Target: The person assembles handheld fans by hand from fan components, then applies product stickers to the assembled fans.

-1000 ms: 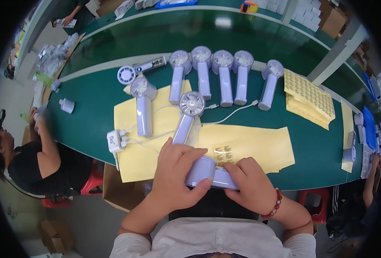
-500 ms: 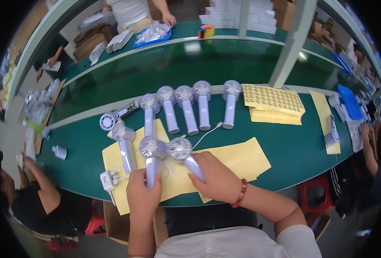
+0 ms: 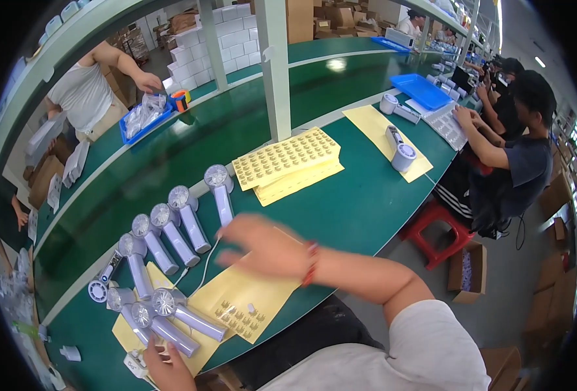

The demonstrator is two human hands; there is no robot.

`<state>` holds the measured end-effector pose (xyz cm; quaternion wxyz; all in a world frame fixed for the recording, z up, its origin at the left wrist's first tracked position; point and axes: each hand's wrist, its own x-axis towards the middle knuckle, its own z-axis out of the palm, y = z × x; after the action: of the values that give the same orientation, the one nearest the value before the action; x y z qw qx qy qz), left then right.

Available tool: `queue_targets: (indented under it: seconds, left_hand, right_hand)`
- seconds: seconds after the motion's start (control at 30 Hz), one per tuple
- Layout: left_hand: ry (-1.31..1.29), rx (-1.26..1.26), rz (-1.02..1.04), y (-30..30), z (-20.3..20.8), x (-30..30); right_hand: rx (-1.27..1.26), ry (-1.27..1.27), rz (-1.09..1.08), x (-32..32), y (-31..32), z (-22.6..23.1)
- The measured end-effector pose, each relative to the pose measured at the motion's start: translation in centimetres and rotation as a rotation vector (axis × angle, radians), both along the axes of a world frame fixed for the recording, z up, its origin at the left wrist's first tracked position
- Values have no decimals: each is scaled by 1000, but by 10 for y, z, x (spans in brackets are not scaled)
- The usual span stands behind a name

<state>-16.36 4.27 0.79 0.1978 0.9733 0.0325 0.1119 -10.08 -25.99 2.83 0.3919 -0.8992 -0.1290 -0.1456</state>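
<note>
My left hand (image 3: 168,366) is at the near edge with its fingers curled against the handle of a pale purple handheld fan (image 3: 174,337). Two more such fans lie right beside it: one fan (image 3: 200,323) to the right, another fan (image 3: 120,300) to the left, their clear-covered heads close together. Blurred by motion, my right hand (image 3: 262,251) is over the table, fingers apart and nothing visible in them. Just beyond its fingertips lies a single fan (image 3: 222,202). Several fans (image 3: 161,241) form a slanting row to the left of that one.
Yellow sheets (image 3: 262,306) lie under the near fans. A stack of yellow moulded trays (image 3: 288,159) sits beyond my right hand, by a metal post (image 3: 275,78). A white cable (image 3: 207,267) and white charger (image 3: 135,363) are close by. Co-workers sit at right, near a red stool (image 3: 435,231).
The view has turned to the right. My right hand has let go of its fan, which now lies beside the left hand's fan, and has moved away to the right.
</note>
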Motion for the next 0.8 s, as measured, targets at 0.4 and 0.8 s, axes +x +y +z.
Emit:
queue_targets:
  seconds: [0.4, 0.8]
  left_hand:
    - [-174, -221, -509, -37, 21, 0]
    - [-391, 210, -1019, -199, 60, 15]
  right_hand:
    - [-452, 172, -1247, -44, -307, -29]
    - [479, 474, 287, -68, -145, 29]
